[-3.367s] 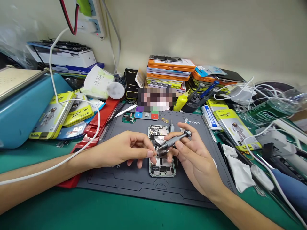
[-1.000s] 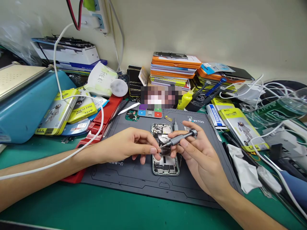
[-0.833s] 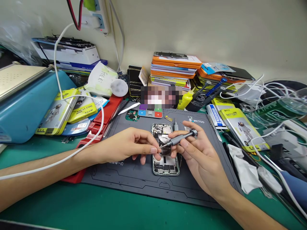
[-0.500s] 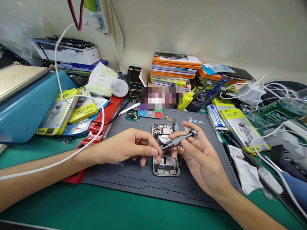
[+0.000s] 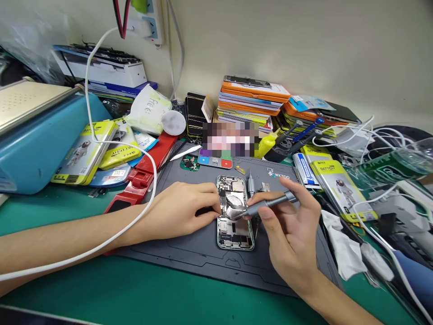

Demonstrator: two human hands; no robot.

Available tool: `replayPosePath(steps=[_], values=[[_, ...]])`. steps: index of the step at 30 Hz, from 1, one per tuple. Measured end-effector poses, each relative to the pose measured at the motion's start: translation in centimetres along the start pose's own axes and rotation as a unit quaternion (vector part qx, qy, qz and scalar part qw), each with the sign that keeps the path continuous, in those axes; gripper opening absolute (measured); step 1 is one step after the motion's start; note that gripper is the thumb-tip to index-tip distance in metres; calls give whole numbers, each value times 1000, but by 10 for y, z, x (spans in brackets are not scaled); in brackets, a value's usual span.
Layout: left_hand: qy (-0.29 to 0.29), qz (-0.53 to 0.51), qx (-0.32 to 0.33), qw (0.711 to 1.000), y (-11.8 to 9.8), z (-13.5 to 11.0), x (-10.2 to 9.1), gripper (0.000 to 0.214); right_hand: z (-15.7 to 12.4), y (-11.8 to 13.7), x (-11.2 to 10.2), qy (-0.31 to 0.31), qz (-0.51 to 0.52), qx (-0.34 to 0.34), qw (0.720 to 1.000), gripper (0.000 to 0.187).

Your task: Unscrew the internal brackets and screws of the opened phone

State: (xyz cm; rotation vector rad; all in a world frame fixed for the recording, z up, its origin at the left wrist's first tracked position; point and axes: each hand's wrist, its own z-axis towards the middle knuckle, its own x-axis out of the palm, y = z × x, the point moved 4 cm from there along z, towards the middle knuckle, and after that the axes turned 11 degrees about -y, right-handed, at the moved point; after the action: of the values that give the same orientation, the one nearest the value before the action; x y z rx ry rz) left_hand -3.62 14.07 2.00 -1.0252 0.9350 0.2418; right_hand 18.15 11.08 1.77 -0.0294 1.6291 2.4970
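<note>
An opened phone (image 5: 233,230) with bare circuitry lies on a dark grey work mat (image 5: 189,253). My left hand (image 5: 179,212) rests on the mat against the phone's left edge, fingers curled and pressed to its side. My right hand (image 5: 291,230) grips a grey precision screwdriver (image 5: 270,204); its tip points left and down onto the middle of the phone. A second small screwdriver (image 5: 251,184) lies on the mat just right of the phone.
A white cable (image 5: 142,212) drapes over my left forearm. Red tool (image 5: 149,169) and yellow battery packs (image 5: 88,151) lie left, a blue machine (image 5: 37,144) far left. Stacked orange boxes (image 5: 253,97) stand behind. White tissue (image 5: 341,246), cables and more battery packs (image 5: 340,189) crowd the right.
My left hand dropped from pinching at the screwdriver tip to the phone's left edge. My right hand swung the screwdriver so its tip sits on the phone. The view shifted slightly left.
</note>
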Motion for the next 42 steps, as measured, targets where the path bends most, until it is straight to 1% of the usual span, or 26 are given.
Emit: replayPosePath(steps=[3,5,8,14,18,27,30,35,38,42], values=[[12,22,49,998,-2,-2,1,16,-8,3,3,28,-58,-114,991,59],[12,28,75,997,-2,-3,2,15,-12,3,5,58,-85,-156,982,69],[3,35,88,995,-1,-2,3,15,-13,0,9,89,-109,-181,973,77],[-16,51,104,993,-1,-4,4,10,-9,-3,11,98,-106,-224,964,74],[-18,59,122,991,-2,-4,4,11,-9,-4,13,101,-118,-234,960,76],[-21,77,144,986,-2,-5,4,10,-10,-6,13,110,-118,-216,963,76],[-21,119,173,977,-5,-6,5,9,-11,-6,13,117,-121,-211,963,77],[-10,205,229,952,-10,-8,6,9,-10,3,13,131,-131,-228,956,80],[1,224,248,942,-11,-8,6,13,-8,7,13,140,-153,-246,947,81],[-7,224,257,940,-12,-9,4,18,-5,11,14,143,-163,-267,939,82]])
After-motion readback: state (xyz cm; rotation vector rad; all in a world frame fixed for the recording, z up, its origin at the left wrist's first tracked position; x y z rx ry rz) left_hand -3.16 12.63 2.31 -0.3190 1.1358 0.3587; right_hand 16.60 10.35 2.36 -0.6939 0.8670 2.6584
